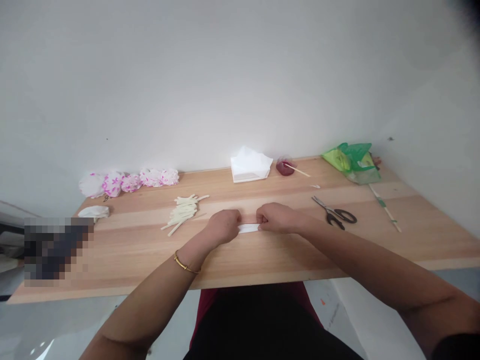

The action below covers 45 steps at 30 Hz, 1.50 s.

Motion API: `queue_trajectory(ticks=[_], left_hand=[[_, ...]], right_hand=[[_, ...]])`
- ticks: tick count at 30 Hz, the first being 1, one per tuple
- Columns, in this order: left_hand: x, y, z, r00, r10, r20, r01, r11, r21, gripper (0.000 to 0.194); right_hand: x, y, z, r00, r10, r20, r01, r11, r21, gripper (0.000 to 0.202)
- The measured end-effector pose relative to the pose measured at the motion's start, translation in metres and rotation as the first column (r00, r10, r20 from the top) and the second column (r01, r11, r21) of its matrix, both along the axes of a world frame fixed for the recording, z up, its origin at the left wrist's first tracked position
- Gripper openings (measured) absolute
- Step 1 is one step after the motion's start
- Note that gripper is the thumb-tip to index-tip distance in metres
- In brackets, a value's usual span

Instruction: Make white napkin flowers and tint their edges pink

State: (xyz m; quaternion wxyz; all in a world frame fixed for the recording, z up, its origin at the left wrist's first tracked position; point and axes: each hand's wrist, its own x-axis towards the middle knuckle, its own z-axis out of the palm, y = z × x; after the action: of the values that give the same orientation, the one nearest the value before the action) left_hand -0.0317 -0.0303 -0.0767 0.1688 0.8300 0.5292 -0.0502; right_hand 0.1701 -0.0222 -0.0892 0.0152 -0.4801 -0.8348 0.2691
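A narrow white strip (pixel 249 228), which looks like folded tissue, lies low over the middle of the wooden table (pixel 157 270). My left hand (pixel 224 225) has its fingers closed on the strip's left end. The right end is pinched by my right hand (pixel 275 218), whose fingers are curled. Beyond my hands sits a white packet of tissues (pixel 250 167) with a sheet sticking up. To the left of my left hand is a pile of pale sticks (pixel 183 212). Scissors with black handles (pixel 333 211) lie to the right, blades partly apart.
White and pink paper puffs (pixel 131 182) line the back left, near a crumpled white piece (pixel 94 212). A dark red ball (pixel 285 166) with a stick, green plastic bags (pixel 354 161) and a thin taped stick (pixel 384 206) are at the back right.
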Motion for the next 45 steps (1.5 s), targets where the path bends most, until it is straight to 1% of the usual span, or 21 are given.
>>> queue_trajectory(ticks=[3,5,7,9,11,14,15,16,20,24,27,31,33,37,40,42,45], left_hand=[[-0.001,0.003,0.000,0.999,-0.044,0.015,0.044,0.999,0.005,0.012],[-0.002,0.000,-0.002,0.996,-0.084,0.038,0.082,0.996,0.040,0.009],[-0.004,-0.006,-0.005,0.991,-0.117,0.058,0.111,0.990,0.091,0.011],[-0.006,-0.014,-0.011,0.988,-0.140,0.069,0.129,0.981,0.142,0.017],[-0.008,-0.021,-0.018,0.978,-0.193,0.083,0.168,0.957,0.238,0.023],[-0.014,-0.029,-0.027,0.948,-0.304,0.096,0.240,0.879,0.411,0.020],[-0.015,-0.031,-0.030,0.940,-0.325,0.101,0.249,0.860,0.446,0.019],[-0.016,-0.033,-0.032,0.937,-0.331,0.108,0.248,0.852,0.460,0.020],[-0.018,-0.038,-0.039,0.936,-0.305,0.174,0.192,0.860,0.473,0.024],[-0.018,-0.041,-0.045,0.934,-0.235,0.270,0.097,0.893,0.440,0.026],[-0.019,-0.044,-0.046,0.916,-0.188,0.354,0.034,0.917,0.398,0.025],[-0.023,-0.046,-0.043,0.879,-0.173,0.445,-0.016,0.921,0.388,0.022],[-0.024,-0.047,-0.043,0.887,-0.191,0.421,0.004,0.914,0.406,0.022],[-0.026,-0.049,-0.043,0.943,-0.199,0.265,0.063,0.894,0.444,0.025],[-0.026,-0.048,-0.043,0.959,-0.195,0.205,0.084,0.888,0.453,0.025],[-0.027,-0.047,-0.043,0.954,-0.211,0.214,0.094,0.886,0.453,0.025],[-0.026,-0.045,-0.042,0.925,-0.217,0.313,0.065,0.900,0.431,0.024]], right_hand=[[-0.001,-0.006,-0.001,0.999,0.021,-0.036,-0.019,0.998,0.065,0.003],[-0.002,-0.013,-0.003,0.998,0.025,-0.065,-0.017,0.993,0.116,0.004],[-0.003,-0.020,-0.006,0.996,0.019,-0.092,-0.005,0.988,0.153,0.009],[-0.003,-0.026,-0.010,0.993,0.007,-0.114,0.014,0.984,0.180,0.018],[-0.002,-0.029,-0.015,0.990,0.010,-0.144,0.021,0.976,0.216,0.024],[-0.001,-0.033,-0.023,0.972,0.042,-0.232,0.026,0.959,0.281,0.021],[0.000,-0.034,-0.025,0.965,0.050,-0.259,0.030,0.955,0.295,0.019],[0.001,-0.035,-0.027,0.959,0.054,-0.279,0.035,0.953,0.303,0.018],[0.003,-0.040,-0.029,0.949,0.074,-0.308,0.032,0.944,0.327,0.015],[0.004,-0.045,-0.025,0.946,0.100,-0.308,0.012,0.939,0.343,0.020],[0.005,-0.047,-0.024,0.942,0.084,-0.326,0.032,0.942,0.335,0.022],[0.007,-0.049,-0.025,0.936,0.097,-0.338,0.028,0.938,0.347,0.021],[0.008,-0.051,-0.026,0.939,0.096,-0.331,0.030,0.933,0.357,0.022],[0.009,-0.052,-0.028,0.945,0.084,-0.315,0.041,0.928,0.370,0.021],[0.010,-0.051,-0.029,0.941,0.101,-0.324,0.030,0.927,0.375,0.020],[0.010,-0.049,-0.029,0.939,0.113,-0.326,0.016,0.929,0.369,0.021],[0.010,-0.049,-0.027,0.934,0.127,-0.333,-0.001,0.935,0.354,0.022]])
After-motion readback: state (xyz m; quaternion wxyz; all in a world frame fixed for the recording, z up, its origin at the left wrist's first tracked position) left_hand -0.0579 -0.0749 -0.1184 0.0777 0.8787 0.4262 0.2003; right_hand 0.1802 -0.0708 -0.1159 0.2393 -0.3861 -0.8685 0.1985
